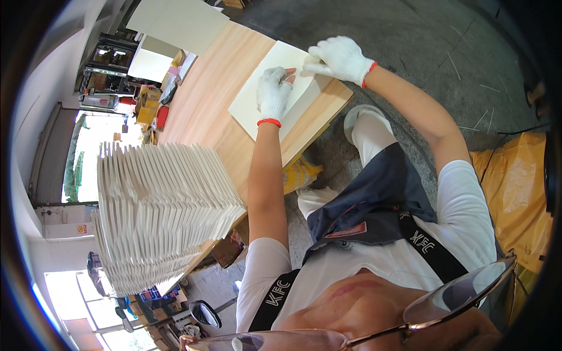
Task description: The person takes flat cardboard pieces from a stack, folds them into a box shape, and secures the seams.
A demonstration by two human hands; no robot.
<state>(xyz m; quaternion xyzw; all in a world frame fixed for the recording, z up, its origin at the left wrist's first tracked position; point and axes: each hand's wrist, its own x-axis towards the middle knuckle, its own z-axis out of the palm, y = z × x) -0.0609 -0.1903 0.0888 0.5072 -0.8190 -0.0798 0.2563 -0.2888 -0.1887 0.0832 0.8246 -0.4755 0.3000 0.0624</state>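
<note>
A thick, flat-topped white slab [257, 105] lies on the wooden table, near its edge; I cannot tell whether it is one board or a stack of sheets. My left hand [273, 96], in a white knit glove with a red cuff, rests on its top. Its fingers are bent together, with bare fingertips showing past the glove; whatever is between them is too small to make out. Gloved the same way, my right hand [341, 59] grips the slab's far right corner, fingers curled over the edge.
A tall stack of white bent panels [164, 210] stands to my left on the light wood table [199, 99]. Large pale sheets [175, 23] lie at the table's far end. Yellow wrapping [509, 193] is at right, and a yellow bag [301, 175] sits below the table edge.
</note>
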